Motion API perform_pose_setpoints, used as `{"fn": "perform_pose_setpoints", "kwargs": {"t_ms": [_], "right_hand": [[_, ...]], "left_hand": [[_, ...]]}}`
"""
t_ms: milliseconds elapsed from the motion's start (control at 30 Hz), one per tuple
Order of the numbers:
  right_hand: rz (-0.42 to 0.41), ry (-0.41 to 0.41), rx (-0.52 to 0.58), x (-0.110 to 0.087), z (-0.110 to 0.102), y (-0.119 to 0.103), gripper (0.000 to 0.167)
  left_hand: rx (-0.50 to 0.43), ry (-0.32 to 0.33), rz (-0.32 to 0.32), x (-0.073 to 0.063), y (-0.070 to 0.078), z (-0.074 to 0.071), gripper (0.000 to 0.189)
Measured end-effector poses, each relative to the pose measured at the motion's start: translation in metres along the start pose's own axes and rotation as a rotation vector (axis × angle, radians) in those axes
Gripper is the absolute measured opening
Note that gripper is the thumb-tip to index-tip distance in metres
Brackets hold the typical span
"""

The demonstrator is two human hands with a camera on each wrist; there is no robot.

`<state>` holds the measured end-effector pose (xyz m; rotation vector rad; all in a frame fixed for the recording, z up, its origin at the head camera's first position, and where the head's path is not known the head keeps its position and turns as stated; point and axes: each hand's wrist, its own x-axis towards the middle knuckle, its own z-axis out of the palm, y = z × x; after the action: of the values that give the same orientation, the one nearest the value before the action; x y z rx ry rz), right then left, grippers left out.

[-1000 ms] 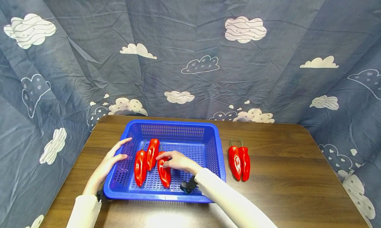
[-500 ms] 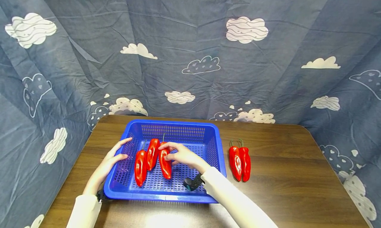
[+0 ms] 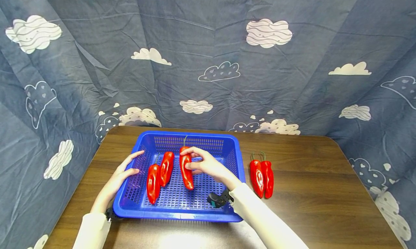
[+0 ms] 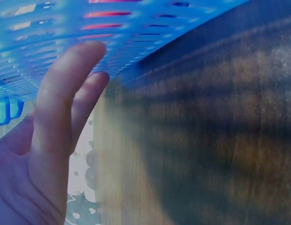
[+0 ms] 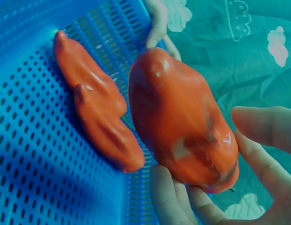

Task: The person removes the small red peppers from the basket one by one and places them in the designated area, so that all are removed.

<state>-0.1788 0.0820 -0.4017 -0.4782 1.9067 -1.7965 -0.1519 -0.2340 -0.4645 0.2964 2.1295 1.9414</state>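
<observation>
In the head view, my right hand pinches a glossy red pepper between thumb and fingers, above the basket floor. Its green stem points away from me. The right wrist view shows this pepper up close, with fingers below and beside it. My left hand holds the left rim of the blue plastic basket. Some of its fingers lie against the outer wall in the left wrist view. Two more red peppers, a left one and a right one, lie side by side in the basket.
Right of the basket, a pair of red peppers with green stems lies on the brown wooden table. A dark cloud-print cloth hangs behind the table and at both sides.
My right hand has lifted the pepper from beside the other two and carried it right and toward the back of the basket. The left hand stays at the rim.
</observation>
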Motion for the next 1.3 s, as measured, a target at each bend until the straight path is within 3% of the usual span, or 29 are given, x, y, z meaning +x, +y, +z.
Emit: {"fn": "perform_pose_setpoints", "kwargs": {"t_ms": [1000, 1300], "right_hand": [[-0.056, 0.144, -0.033, -0.027, -0.038, -0.006, 0.038], [-0.05, 0.179, -0.049, -0.038, -0.055, -0.004, 0.04]], "left_hand": [[-0.049, -0.003, -0.027, -0.001, -0.001, 0.0, 0.057], [-0.017, 0.001, -0.023, -0.001, 0.0, 0.0, 0.057]]}}
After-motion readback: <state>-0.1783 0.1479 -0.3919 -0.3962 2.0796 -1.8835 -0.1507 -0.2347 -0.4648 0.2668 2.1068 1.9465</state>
